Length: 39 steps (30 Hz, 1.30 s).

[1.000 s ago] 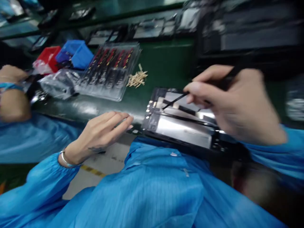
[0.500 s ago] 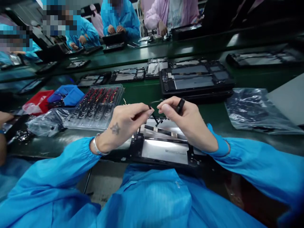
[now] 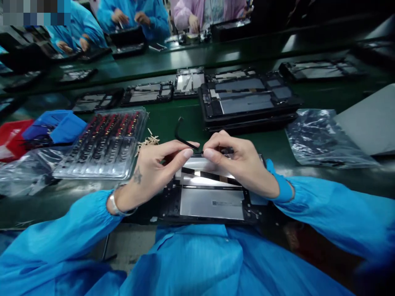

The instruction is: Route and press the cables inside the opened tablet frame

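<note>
Both hands meet over an opened tablet (image 3: pixel 212 203) whose silver battery and black flat cables lie exposed. Between the thumb and forefinger of my left hand (image 3: pixel 162 166) is a thin black flex cable (image 3: pixel 182 139), its free end curving up and away. My right hand (image 3: pixel 237 160) pinches close beside it, fingertips at the cable's near end; whether they grip it is hard to make out. A short dark rod-like piece (image 3: pixel 227 150) sits within the curled fingers of that hand, mostly hidden.
Left of the hands lies a clear plastic tray (image 3: pixel 101 144) of small parts, near blue (image 3: pixel 66 125) and red bins (image 3: pixel 14 137). Stacked tablets (image 3: pixel 247 102) stand ahead, with a plastic bag (image 3: pixel 324 137) to their right. Co-workers sit across the green bench (image 3: pixel 173 113).
The cable's longer free part, which hung down over the tablet, now points up and away. Both hands have come closer together, and the view has shifted slightly right.
</note>
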Tool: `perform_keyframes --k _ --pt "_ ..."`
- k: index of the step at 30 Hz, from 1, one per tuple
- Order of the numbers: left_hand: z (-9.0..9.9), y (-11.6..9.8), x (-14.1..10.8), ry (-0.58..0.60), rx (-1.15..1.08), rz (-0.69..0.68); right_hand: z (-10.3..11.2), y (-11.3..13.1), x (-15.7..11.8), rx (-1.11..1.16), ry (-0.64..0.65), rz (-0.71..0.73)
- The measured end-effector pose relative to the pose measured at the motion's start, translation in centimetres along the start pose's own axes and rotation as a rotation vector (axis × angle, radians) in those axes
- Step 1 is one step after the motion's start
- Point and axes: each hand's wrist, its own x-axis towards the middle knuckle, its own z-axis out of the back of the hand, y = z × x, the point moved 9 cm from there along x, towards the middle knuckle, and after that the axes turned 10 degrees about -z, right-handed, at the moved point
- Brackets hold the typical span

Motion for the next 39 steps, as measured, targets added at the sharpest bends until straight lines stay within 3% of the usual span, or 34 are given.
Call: perform_keyframes --k 4,8,13,20,25,33,39 --pt "-1.8 0.5 -0.5 0.284 0.121 -0.129 2.3 0.0 -0.4 -0.221 -0.001 -0.028" --pt "-2.6 2.3 -0.5 0.431 0.182 -0.117 3.6 -1.9 -1.2 -0.458 0.126 -0.119" --pt "-3.5 2.7 0.4 0.463 0.193 -0.202 4.4 -4.3 -2.3 -0.535 0.240 -0.221" --pt "-5.9 2.3 0.6 0.509 0.064 -0.365 5.4 -6.1 -2.7 -0.606 0.265 -0.382" --pt "-7.8 3.1 -0.2 0.624 -0.005 -0.354 5.8 -6.5 -2.5 -0.657 0.260 -0.415" --pt "-8.4 2.7 -0.8 0.744 0.065 -0.355 5.8 -6.7 -2.2 -0.730 0.293 -0.438" --pt "-8.7 2.3 -0.9 0.696 0.123 -0.482 5.8 -7.0 -2.2 -0.759 0.310 -0.453"
